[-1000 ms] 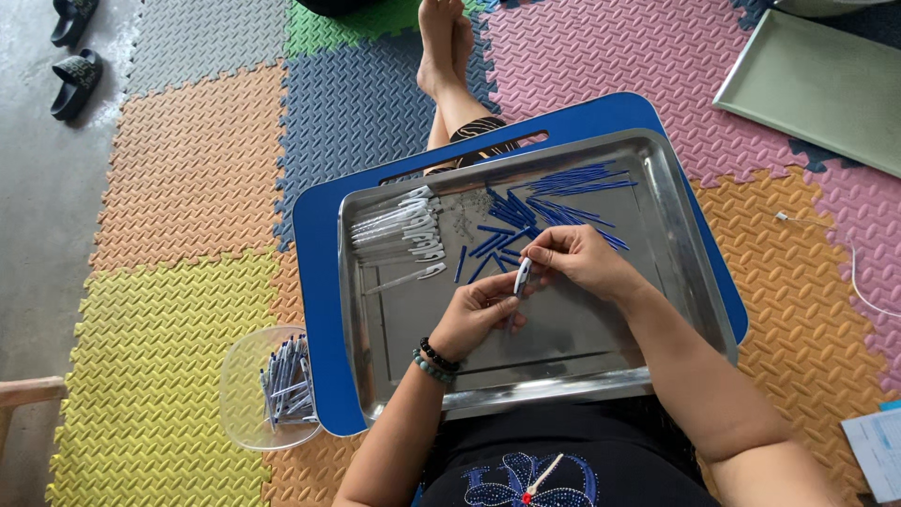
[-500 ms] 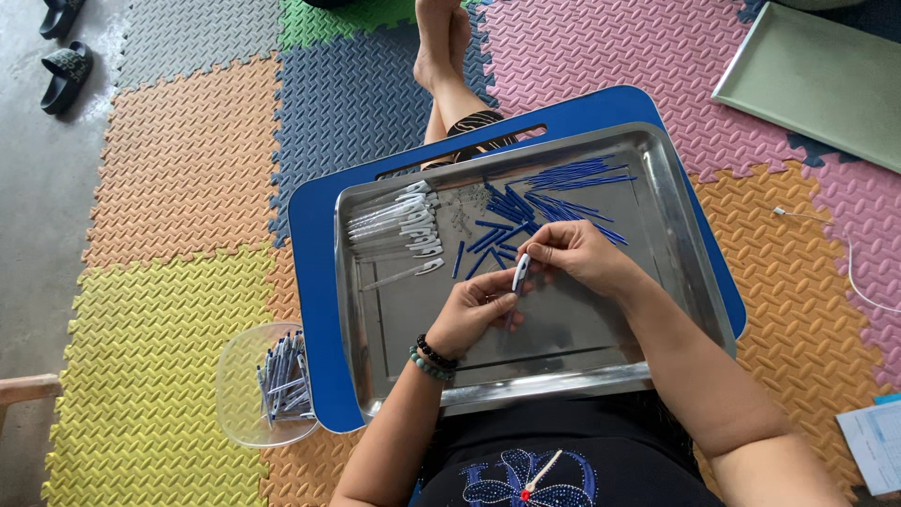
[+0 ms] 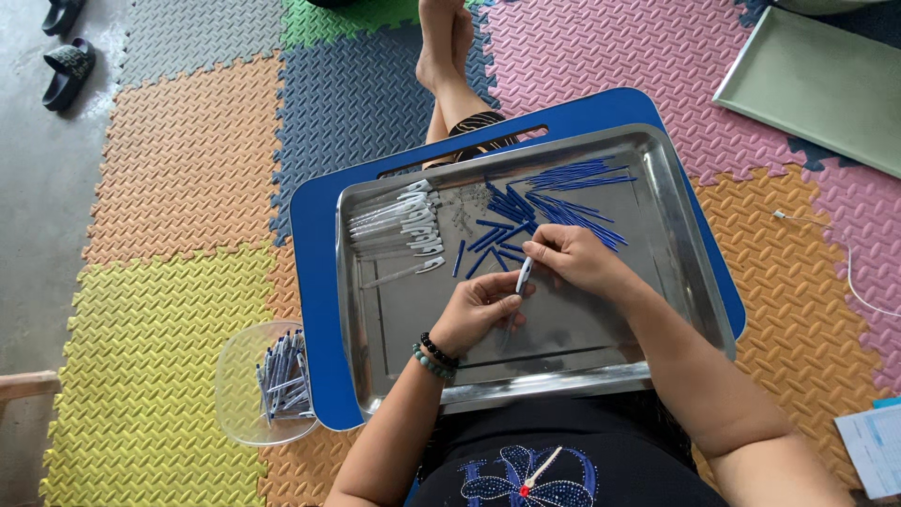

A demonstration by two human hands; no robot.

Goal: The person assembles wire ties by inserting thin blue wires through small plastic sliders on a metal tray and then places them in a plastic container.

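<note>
Left hand (image 3: 479, 310) and right hand (image 3: 572, 261) both pinching one white-and-blue pen part (image 3: 523, 277), held upright just above the steel tray (image 3: 563, 347). Fingers curled tight, touching at the part. On tray: pile of blue refills (image 3: 554, 202), too many to count; row of about ten white clipped barrels (image 3: 399, 223); small springs beside, uncountable. Tray on one blue lap board (image 3: 314, 272). One clear bowl (image 3: 267, 385) of assembled pens at left. Coloured foam floor mats (image 3: 178, 169), two black sandals (image 3: 66, 70), one green tray (image 3: 817, 84).
</note>
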